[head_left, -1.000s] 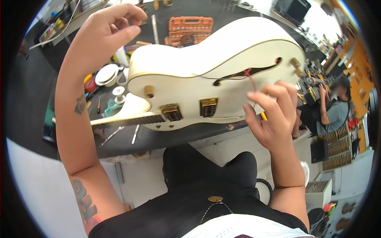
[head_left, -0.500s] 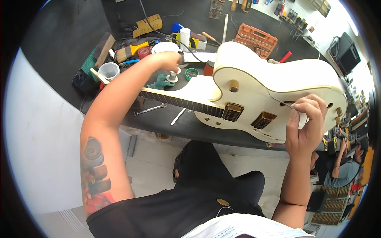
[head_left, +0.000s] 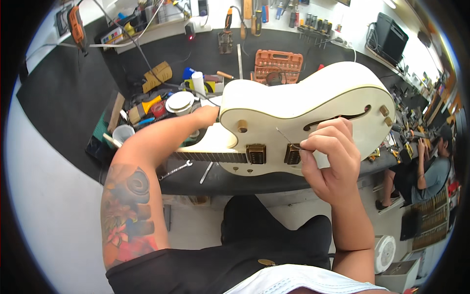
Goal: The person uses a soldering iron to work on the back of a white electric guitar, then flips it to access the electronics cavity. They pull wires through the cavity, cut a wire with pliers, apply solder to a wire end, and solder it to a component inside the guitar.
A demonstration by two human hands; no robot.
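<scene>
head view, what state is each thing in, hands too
guitar, on edge, front toward the person
right hand grip, pinched on the thin wire
thin wire, far end free
left hand grip, by the guitar, fingers hidden, cannot tell if closed
orange tool case, open
wrench, lying flat on the black bench
plastic cup, upright, open-topped

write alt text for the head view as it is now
A person's right hand pinches a thin wire over a white guitar on a dark bench. The left hand reaches beside the guitar's body, its fingers mostly hidden. A wrench lies nearby; another person sits at far right.
</scene>
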